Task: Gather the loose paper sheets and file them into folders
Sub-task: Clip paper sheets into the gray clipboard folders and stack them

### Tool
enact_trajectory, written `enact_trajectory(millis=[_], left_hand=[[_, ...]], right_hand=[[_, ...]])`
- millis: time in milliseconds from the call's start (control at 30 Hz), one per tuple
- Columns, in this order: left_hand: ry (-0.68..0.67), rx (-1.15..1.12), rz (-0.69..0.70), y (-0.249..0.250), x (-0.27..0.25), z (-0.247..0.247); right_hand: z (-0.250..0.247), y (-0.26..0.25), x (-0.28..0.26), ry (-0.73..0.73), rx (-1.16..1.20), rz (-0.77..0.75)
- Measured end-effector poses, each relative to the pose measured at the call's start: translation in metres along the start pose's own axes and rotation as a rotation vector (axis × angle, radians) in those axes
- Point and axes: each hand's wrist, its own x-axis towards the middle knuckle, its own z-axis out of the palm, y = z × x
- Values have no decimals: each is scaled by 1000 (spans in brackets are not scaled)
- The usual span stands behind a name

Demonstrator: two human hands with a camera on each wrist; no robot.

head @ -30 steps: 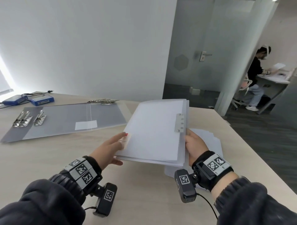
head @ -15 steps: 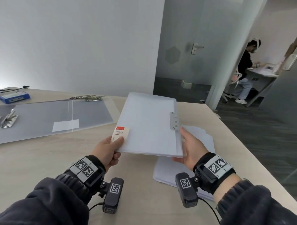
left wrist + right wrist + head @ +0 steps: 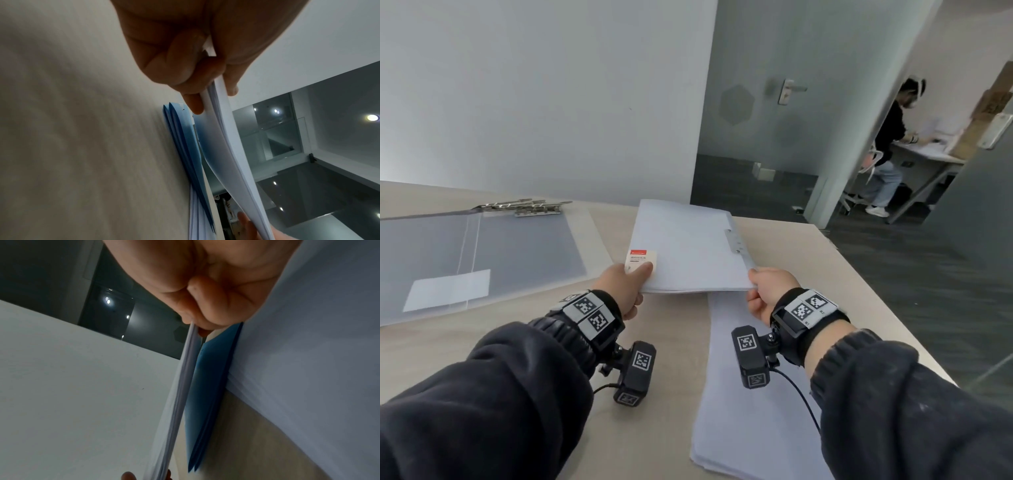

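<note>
I have one closed folder [image 3: 688, 250] lifted off the worktop [image 3: 517, 342], held by its near edge between both hands. My left hand [image 3: 621, 289] pinches the near left corner, thumb on top beside a small sticker [image 3: 641, 259] with a red band across its head; the print below is too small for me to read. From the left wrist view, the fingers [image 3: 185, 71] curl under the folder and clamp it against the thumb. My right hand [image 3: 768, 291] grips the near right corner the same way, fingers closed on the edge. A metal clip strip [image 3: 734, 241] runs along the folder's right side. Under it lies one loose pile of paper sheets [image 3: 750, 404], fanned on the worktop. To the left lies one second folder [image 3: 500, 260], open flat, with a blank white label [image 3: 448, 291] and metal clips [image 3: 527, 207] at its far edge.
</note>
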Motion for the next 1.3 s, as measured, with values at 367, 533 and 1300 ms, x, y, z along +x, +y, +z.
enact_trajectory(millis=[367,533,1300], left_hand=[[27,-141,-66,16,18,8],[57,41,23,2,-22,8],[-374,1133,151,-24,-154,106]], right_hand=[[-2,3,16,-105,212,59],[-43,13,-18,-68,200,-3],[-183,65,-130,-1,64,-1]])
